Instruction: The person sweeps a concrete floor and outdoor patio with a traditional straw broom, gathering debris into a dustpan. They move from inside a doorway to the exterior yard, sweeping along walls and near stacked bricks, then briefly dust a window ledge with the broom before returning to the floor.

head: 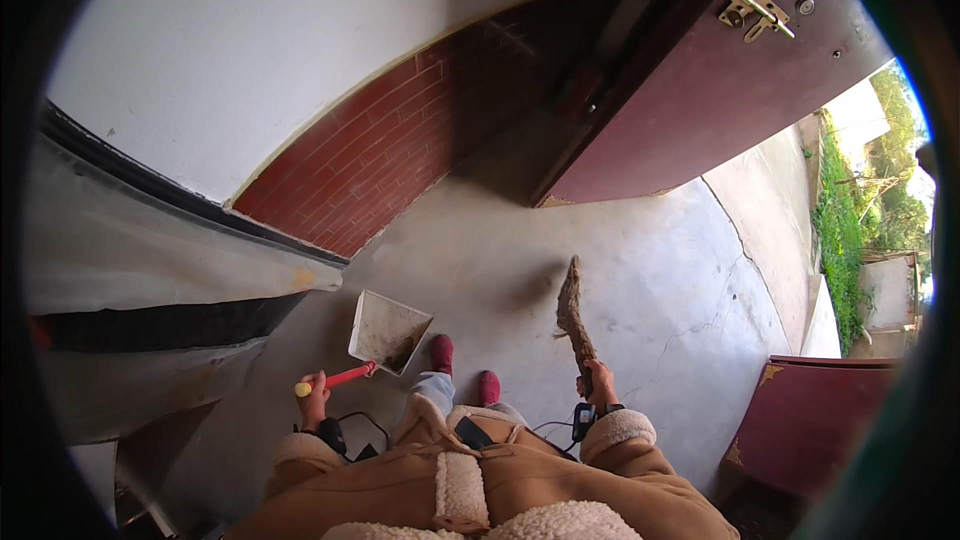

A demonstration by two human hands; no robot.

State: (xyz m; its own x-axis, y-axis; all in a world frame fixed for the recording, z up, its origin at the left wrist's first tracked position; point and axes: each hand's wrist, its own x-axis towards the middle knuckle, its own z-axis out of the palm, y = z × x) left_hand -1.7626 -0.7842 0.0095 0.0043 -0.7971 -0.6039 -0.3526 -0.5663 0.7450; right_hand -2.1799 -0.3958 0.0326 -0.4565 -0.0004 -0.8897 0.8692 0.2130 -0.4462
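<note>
My left hand (313, 399) is closed around the red handle (349, 375) of a dustpan, near the handle's yellow end. The dustpan's pale, worn pan (382, 322) is at my left foot, with dark debris in its lower corner. In my right hand (598, 384) is the lower end of a short brown hand broom of bundled plant fibre (573, 307). The broom points away from me over the grey concrete floor, its tip curving slightly; whether it touches the floor I cannot tell. Both wrists wear black straps with small devices.
Ahead stands an open dark red door (667, 105) with a brass bolt (757, 9). A second red door panel (810, 420) is at the lower right. Left are a red brick-patterned wall base (360, 165) and a sheet-covered object (172, 240). Concrete and grass (836, 240) lie outside.
</note>
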